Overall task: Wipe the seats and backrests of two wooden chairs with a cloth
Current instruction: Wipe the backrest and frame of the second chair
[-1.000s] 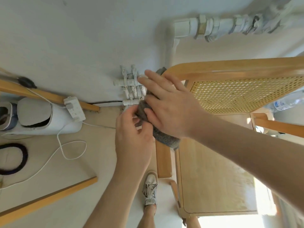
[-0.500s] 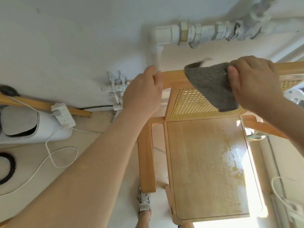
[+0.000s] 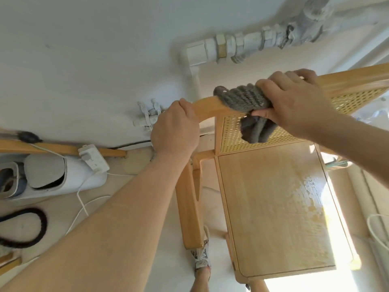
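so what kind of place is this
Likely a lived-in home room, perhaps a utility corner: exposed painted pipes on the wall, a power strip on the floor, and a wooden chair with a cane back.

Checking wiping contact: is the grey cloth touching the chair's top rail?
Touching. The head view shows the cloth wrapped over the top rail, gripped there by the right hand.
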The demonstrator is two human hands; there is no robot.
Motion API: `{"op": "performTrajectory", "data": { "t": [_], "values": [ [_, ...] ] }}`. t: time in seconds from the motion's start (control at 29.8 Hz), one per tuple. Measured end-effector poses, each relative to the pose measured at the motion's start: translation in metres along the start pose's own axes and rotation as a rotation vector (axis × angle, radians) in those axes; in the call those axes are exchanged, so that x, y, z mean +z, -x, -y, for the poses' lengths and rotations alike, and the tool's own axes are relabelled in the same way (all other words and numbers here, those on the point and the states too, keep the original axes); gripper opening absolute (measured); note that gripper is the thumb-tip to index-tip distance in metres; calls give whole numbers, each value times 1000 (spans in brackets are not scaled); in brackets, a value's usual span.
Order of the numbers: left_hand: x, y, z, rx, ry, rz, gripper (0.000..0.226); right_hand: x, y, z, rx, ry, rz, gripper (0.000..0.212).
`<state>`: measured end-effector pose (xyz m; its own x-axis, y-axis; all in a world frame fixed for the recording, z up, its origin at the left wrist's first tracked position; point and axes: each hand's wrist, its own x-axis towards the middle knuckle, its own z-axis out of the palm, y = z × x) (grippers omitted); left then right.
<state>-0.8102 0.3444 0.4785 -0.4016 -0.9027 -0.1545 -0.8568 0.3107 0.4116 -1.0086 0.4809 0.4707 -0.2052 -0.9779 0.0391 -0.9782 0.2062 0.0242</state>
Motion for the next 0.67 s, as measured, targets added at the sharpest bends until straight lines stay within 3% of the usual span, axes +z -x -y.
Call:
{"op": "performTrajectory", "data": {
  "t": [0.1,0.2,0.3,0.44,0.54,0.67],
  "values": [
    [1,4,-3,19,-49,-22,30,-6,25,-41,171,39,56,66],
    [1,6,-5,29,-57,-29,28,-13,21,-36,272,-7,63,63],
    [1,5,-7,13,-35,-28,34,-23,-23,20,75,-27,124,61],
    [-1,6,-1,11,13,-53,31,-23,-87,107,-235,-50,228,36],
    [-1,8,-2,48,-19,-47,37,-20,-85,102,-241,-98,204,37],
    [2,8,-1,74,-67,-58,37,-16,-40,29,-77,-94,130,50]
  ]
}}
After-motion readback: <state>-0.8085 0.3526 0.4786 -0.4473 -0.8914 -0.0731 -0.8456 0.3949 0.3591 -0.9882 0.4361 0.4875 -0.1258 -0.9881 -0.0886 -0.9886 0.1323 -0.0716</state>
